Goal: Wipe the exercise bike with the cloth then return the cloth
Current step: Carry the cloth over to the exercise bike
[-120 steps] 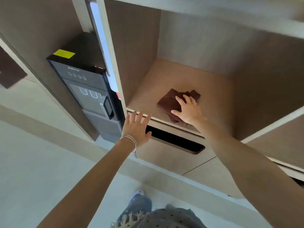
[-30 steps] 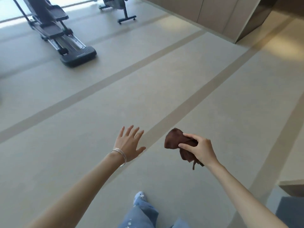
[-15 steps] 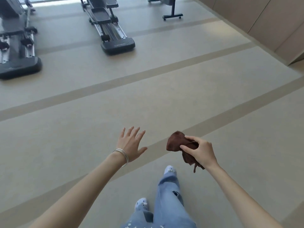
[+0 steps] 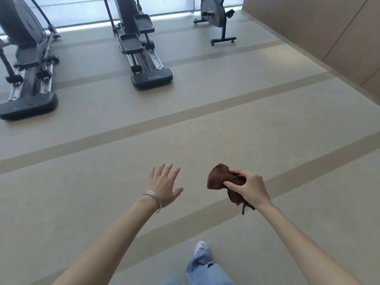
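You are clutching the bunched cloth (image 4: 218, 178) in your right hand (image 4: 249, 188), seemingly for carrying toward the exercise bike (image 4: 213, 15) at one o'clock, your left hand (image 4: 163, 186) spreading empty.

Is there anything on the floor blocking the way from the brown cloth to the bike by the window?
Nothing visible does. The right hand grips the cloth, and only bare floor lies between it and the exercise bike far ahead. The nearest elliptical machine stands left of that path.
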`<state>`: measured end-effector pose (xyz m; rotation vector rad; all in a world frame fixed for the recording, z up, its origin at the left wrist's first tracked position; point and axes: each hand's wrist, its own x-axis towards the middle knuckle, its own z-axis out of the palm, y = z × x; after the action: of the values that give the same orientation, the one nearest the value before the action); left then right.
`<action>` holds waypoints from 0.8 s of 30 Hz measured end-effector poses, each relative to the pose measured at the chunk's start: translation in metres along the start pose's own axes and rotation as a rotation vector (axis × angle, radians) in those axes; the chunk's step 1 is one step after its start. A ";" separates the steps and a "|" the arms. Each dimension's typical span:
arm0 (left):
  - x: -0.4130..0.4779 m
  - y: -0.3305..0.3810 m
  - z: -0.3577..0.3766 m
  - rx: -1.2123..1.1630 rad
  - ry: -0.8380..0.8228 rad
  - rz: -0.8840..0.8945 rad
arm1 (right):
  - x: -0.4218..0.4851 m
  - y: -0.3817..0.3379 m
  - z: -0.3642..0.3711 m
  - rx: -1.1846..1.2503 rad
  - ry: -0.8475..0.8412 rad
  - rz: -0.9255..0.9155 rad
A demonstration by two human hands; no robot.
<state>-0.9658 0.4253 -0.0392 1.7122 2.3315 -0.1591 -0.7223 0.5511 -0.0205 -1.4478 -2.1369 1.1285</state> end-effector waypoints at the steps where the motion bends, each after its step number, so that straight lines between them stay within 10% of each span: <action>1: 0.012 0.005 -0.005 -0.001 0.010 -0.004 | 0.012 0.000 -0.007 -0.002 -0.008 -0.001; 24: 0.304 -0.111 -0.122 -0.009 0.125 -0.018 | 0.323 -0.111 -0.002 -0.094 -0.019 -0.119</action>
<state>-1.1726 0.7004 -0.0061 1.7447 2.4320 -0.0462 -0.9314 0.8194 0.0129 -1.3337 -2.2841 1.0154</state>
